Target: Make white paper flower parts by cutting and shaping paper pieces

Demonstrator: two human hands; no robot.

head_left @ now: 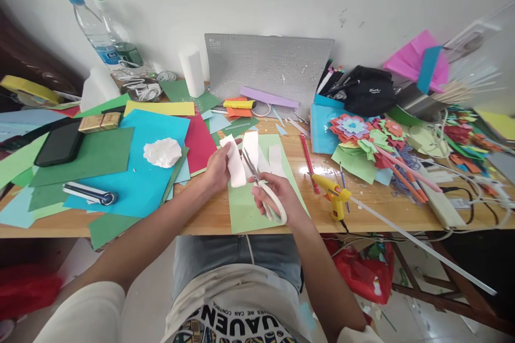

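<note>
In my left hand (220, 165) I hold a white paper strip (236, 166), upright between thumb and fingers. My right hand (278, 196) is closed round the pale handles of a pair of scissors (272, 204). Their blades (250, 163) point up and left, close to the strip's right edge; whether they touch it I cannot tell. Behind the blades is another white strip (251, 142), and further right a white piece (276, 158) lies on a light green sheet (241, 211) under both hands.
A yellow glue gun (332, 187) with a long glue stick and a red pen (309, 163) lie to the right, near layered paper flowers (350, 128). Left are blue paper (120, 182), crumpled white paper (163, 153) and a stapler (90, 193). A grey board (269, 64) leans on the wall.
</note>
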